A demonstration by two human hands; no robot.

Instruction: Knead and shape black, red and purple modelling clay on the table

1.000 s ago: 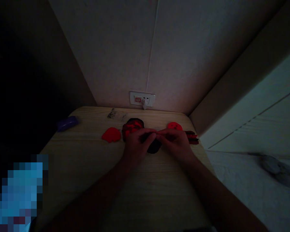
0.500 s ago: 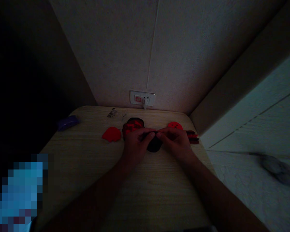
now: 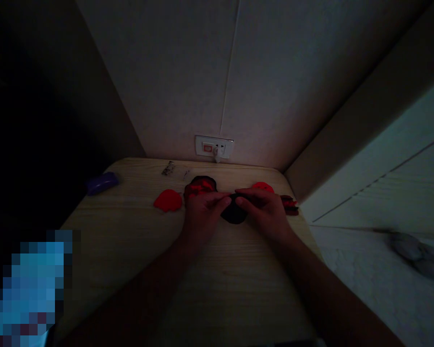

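Observation:
A flat, rounded black piece (image 3: 234, 212), soft-looking like modelling clay, hangs between my two hands over the table. My left hand (image 3: 204, 209) pinches its upper left edge between thumb and fingers. On the other side, my right hand (image 3: 265, 209) pinches the upper right edge. Behind my left hand lies a red-and-black patterned piece (image 3: 202, 185), partly covered by it. A flat red piece (image 3: 168, 200) is to the left. Past my right hand, a round red piece (image 3: 263, 185) and a striped red-and-black piece (image 3: 290, 204) show in part.
The pale wooden table (image 3: 188, 294) meets the wall, where a socket plate (image 3: 214, 147) holds a plug. A purple packet (image 3: 102, 183) sits at the left edge. Dark marks (image 3: 168, 168) spot the tabletop's back. A blurred blue shape (image 3: 32, 284) stands at lower left.
My fingertips have moved apart from nearly touching, and more of the black piece shows between them. The other pieces stay in place.

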